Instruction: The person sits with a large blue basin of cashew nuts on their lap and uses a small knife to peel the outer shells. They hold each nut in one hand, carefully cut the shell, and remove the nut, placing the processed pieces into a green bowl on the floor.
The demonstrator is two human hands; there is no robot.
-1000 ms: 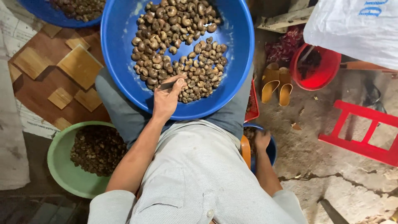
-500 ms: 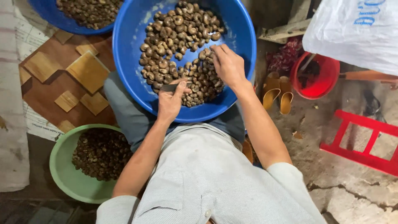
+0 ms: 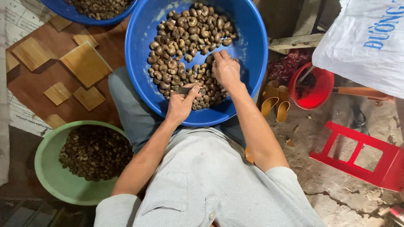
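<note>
Glossy plastic basin (image 3: 143, 63), rough nuts (image 3: 185, 46)

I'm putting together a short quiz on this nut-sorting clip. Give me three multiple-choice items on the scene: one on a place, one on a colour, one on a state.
1. Where is the right hand?
A. In the large blue basin, on the nuts
B. On the red stool
C. In the green bowl

2. What colour is the bowl of dark bits at the person's left?
A. Red
B. Green
C. Yellow

3. How is the left hand?
A. Flat and empty on the floor
B. Gripping the stool
C. Closed on a small dark tool at the nut pile

Answers:
1. A: the right hand rests on the nuts inside the blue basin.
2. B: the green bowl lies by the left knee.
3. C: the left hand pinches a small dark tool at the pile's edge.
</note>
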